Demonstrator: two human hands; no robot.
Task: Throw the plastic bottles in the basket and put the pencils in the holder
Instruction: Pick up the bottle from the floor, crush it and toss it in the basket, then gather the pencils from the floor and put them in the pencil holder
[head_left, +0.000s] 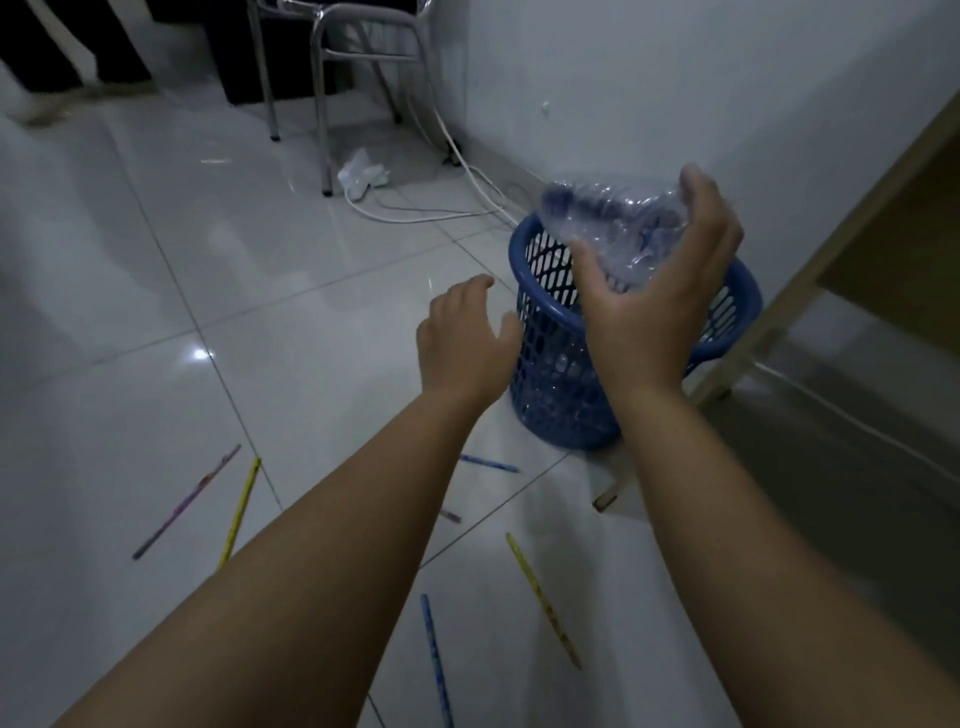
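A blue mesh basket (550, 374) stands on the tiled floor near the wall. My right hand (660, 291) grips a crumpled clear plastic bottle (613, 223) right above the basket's rim. Just left of the basket hovers my left hand (465, 338), fingers spread and holding nothing. Several pencils lie scattered on the floor: a purple one (187, 501), a yellow one (240, 512), a blue one (489, 463), another yellow one (543, 600) and another blue one (435, 660). I see no pencil holder.
A metal chair (332, 93) stands at the back, with white cables (467, 187) and a crumpled white wrapper (361, 174) on the floor by it. A wooden furniture leg (769, 312) rises to the right of the basket. A small wooden piece (605, 499) lies before it.
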